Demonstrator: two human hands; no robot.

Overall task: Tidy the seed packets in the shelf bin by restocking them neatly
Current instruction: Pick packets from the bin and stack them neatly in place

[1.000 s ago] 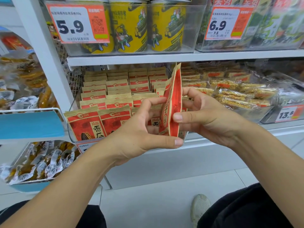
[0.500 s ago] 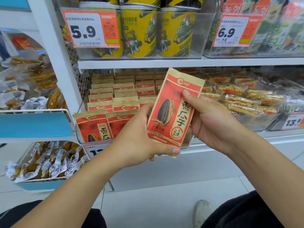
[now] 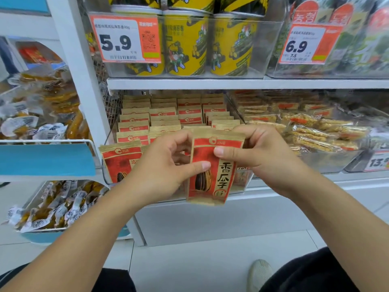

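While both hands gripped it, one seed packet hung upright before the front edge of the shelf bin.

The left hand pinched the packet's left edge between thumb and curled fingers; the right hand pinched its top right corner, thumb on the red face. Behind it, more packets stood in rows filling the bin, back to front. A shelf above carried yellow cans behind a 5.9 price tag.
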